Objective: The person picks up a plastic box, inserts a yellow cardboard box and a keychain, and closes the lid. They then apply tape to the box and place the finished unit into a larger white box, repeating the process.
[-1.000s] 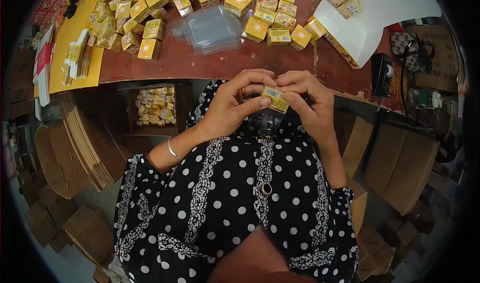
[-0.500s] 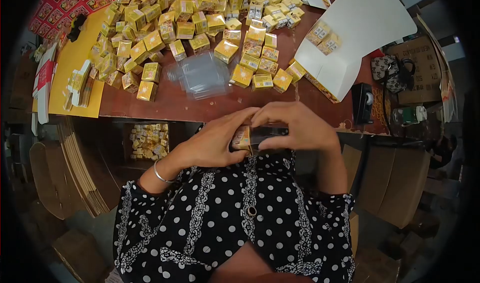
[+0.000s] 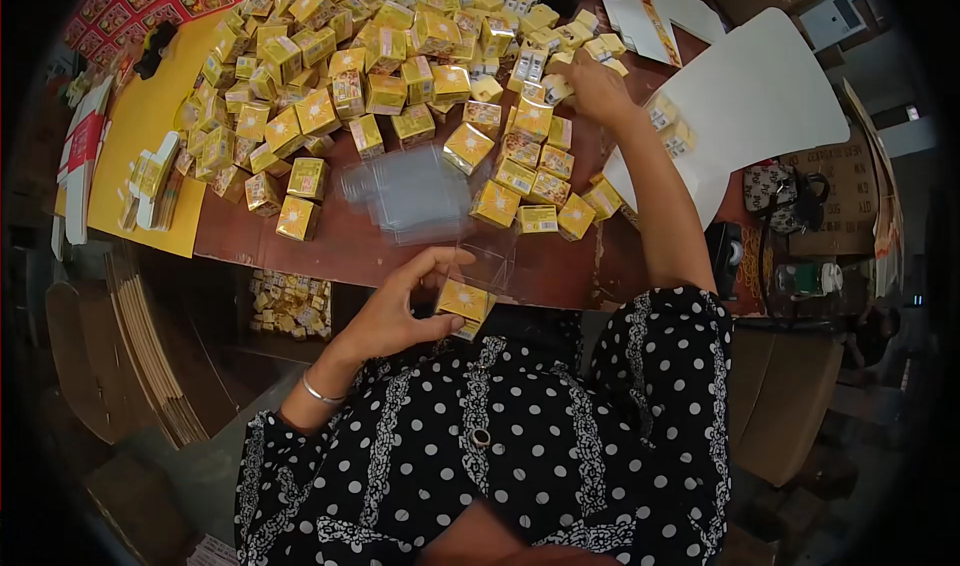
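Near the table's front edge, my left hand (image 3: 405,311) is closed on a yellow box (image 3: 462,304) with a sunburst print. A clear plastic case (image 3: 492,269) stands open around or against this box, its flaps sticking up. My right hand (image 3: 597,91) reaches to the far right of the pile, fingers bent in among small yellow-and-white boxes (image 3: 555,88). What its fingertips grip is partly hidden. Flat clear plastic cases (image 3: 415,196) lie stacked on the table beyond my left hand.
A large heap of yellow boxes (image 3: 385,46) covers the back of the red-brown table (image 3: 330,256). A white carton (image 3: 760,96) stands at right, by a black tape dispenser (image 3: 725,251). Below the table edge, an open box holds small boxes (image 3: 290,304).
My right hand has left the box at my front and moved up and right to the small boxes. My left hand has shifted slightly left, keeping the yellow box. The view has tilted slightly.
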The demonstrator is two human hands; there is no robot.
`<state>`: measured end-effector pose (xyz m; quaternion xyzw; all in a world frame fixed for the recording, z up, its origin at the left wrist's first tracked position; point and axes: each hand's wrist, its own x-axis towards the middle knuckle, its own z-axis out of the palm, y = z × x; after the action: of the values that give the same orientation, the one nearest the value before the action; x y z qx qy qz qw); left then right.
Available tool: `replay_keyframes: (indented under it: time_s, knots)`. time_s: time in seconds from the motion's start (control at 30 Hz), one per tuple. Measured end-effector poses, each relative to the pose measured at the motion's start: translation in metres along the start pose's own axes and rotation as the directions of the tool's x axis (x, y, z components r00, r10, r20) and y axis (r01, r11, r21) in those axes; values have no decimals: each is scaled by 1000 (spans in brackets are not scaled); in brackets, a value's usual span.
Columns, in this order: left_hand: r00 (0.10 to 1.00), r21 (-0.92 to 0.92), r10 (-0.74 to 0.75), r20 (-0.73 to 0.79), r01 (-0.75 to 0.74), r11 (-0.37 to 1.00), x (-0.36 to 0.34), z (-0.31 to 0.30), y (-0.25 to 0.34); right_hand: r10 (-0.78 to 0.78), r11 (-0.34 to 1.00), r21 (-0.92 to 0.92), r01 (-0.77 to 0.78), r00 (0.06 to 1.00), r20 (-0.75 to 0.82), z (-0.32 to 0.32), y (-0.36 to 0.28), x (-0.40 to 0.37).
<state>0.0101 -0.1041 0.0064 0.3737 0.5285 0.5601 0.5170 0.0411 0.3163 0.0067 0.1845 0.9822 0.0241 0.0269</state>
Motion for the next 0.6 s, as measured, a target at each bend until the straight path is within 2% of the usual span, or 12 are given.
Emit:
replay_keyframes:
  time_s: [0.1, 0.13, 0.2, 0.23, 0.3, 0.33, 0.4, 0.43, 0.47, 0.5, 0.53, 0.6]
  knots:
    - [996, -105, -46, -79, 38, 994, -5, -7, -2, -41, 996, 67, 58, 969, -242, -20, 4, -15]
    - [996, -111, -44, -83, 34, 993, -5, -7, -2, -47, 996, 63, 64, 970, -239, -30, 2, -24]
    - [986, -87, 52, -161, -67, 994, -2, -6, 0, 28, 951, 301, 64, 956, -292, -54, -5, -49]
    - [986, -91, 56, -157, -71, 993, 0, -5, 0, 29, 953, 296, 61, 956, -291, -67, -12, -64]
    - [976, -194, 148, -160, -178, 965, 4, -2, 1, 192, 725, 681, -99, 980, -62, -88, -27, -97]
    - [977, -195, 149, -152, -177, 965, 7, -1, 1, 200, 726, 680, -105, 978, -62, -94, -33, -114]
    - [970, -314, 238, -53, -243, 918, 13, 0, 1, 109, 575, 815, 78, 979, -171, -102, -44, -146]
    - [970, -313, 238, -42, -239, 919, 15, 2, 4, 75, 542, 823, 170, 966, -249, -101, -50, -162]
    - [963, -484, 267, 36, -217, 848, 18, 7, 9, 84, 543, 823, 166, 965, -250, -102, -59, -177]
    - [946, -637, 307, 105, -173, 751, 20, 13, 13, 76, 506, 827, 244, 943, -325, -104, -70, -192]
    - [945, -635, 307, 109, -172, 753, 20, 19, 18, 68, 467, 822, 324, 914, -399, -104, -79, -206]
    - [946, -778, 273, 176, -36, 627, 20, 34, 27, 76, 471, 820, 324, 912, -404, -102, -92, -232]
